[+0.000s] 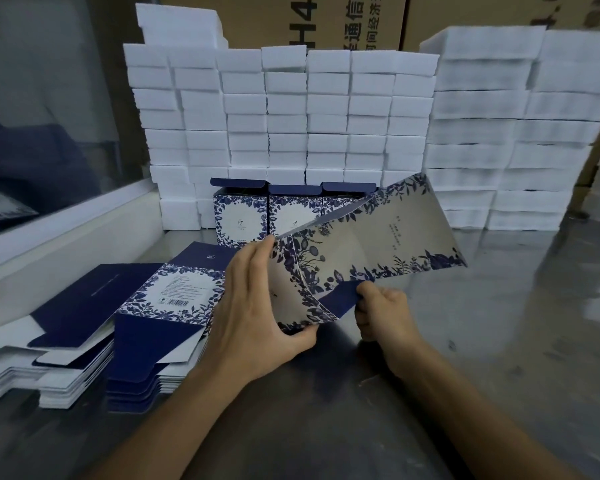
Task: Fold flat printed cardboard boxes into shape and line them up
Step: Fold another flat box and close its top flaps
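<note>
Both hands work one flat printed box (371, 237) held above the table (499, 341), near centre of view. L hand (253, 306) grips its near-left end: fingers spread over the floral panel, thumb hooked under the lower edge at abt 5 o'clock from the palm. R hand (383, 313), just to the 3 o'clock side of the L, has fingers curled tight, pinching the dark blue flap (342, 299) at the box's bottom edge. The box is part-opened, its long panel running up toward 1 o'clock, white w/ blue flower border and small text.

Behind it at 12 o'clock, three folded boxes (239, 216) stand upright in a row, touching side by side, blue top flaps up. The third is partly hidden by the held box.

At 9 o'clock from the L hand, two stacks of flat blanks (167, 306) lie on the table next to each other; the nearer stack's top sheet shows a barcode panel and blue flap, the far-left stack shows mostly dark blue.

Wall of white foam blocks (291, 116) stacked across the back, 10 to 2 o'clock, w/ brown cartons (326, 19) behind them. Glass pane (49, 98) w/ white frame at far left.
</note>
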